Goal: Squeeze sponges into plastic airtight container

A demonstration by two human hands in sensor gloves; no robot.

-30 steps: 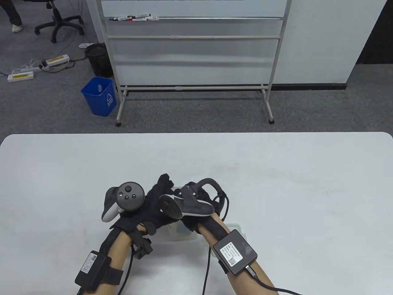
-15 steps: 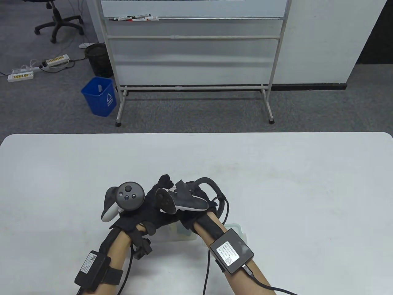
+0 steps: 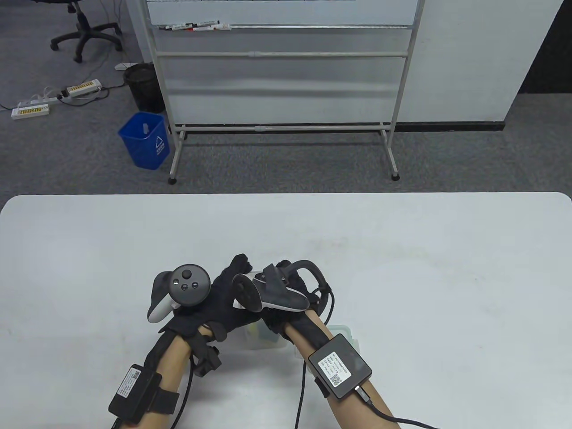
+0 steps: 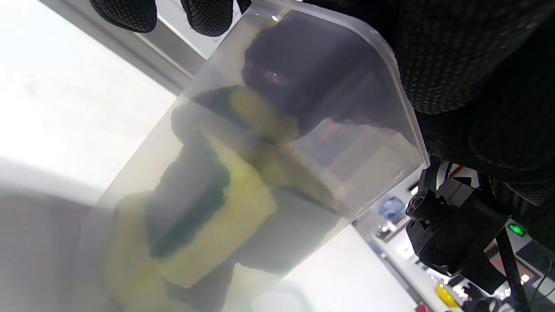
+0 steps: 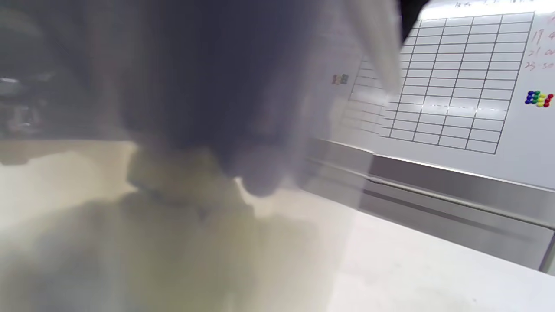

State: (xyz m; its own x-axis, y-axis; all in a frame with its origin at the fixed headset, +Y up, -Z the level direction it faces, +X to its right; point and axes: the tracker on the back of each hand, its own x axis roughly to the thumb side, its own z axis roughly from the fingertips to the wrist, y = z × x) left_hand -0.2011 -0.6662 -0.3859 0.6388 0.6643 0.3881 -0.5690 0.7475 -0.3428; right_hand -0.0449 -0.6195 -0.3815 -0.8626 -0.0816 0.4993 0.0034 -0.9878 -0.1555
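Sponges [image 4: 208, 216], yellow with dark green sides, sit packed inside the clear plastic container [image 3: 263, 342], which stands on the white table [image 3: 402, 268] in the lower middle of the table view, mostly hidden under your two hands. In the left wrist view you see the sponges through the cloudy wall of the container [image 4: 368, 143]; they fill the lower left and centre of that frame, one piece pressed against another. Your left hand [image 3: 210, 308] lies on the left side of the container, and its gloved fingers [image 4: 208, 15] reach over the far rim at the top of the left wrist view, so it holds the container. Your right hand [image 3: 286, 313] comes from the lower right and goes down into the open top; a dark shape of its fingers [image 4: 295, 73] shows through the wall, touching the sponges from above. In the right wrist view the same dark fingers [image 5: 208, 86] are blurred behind the plastic, above pale yellow sponge [image 5: 151, 242], and I cannot tell exactly how they are curled. A lid [image 3: 351, 335] with a greenish edge lies on the table just beside the container, partly under your right forearm. Behind the table, in the upper part of the table view, stands a whiteboard [image 3: 281, 62], and a blue bin [image 3: 145, 140] is on the floor at the left.
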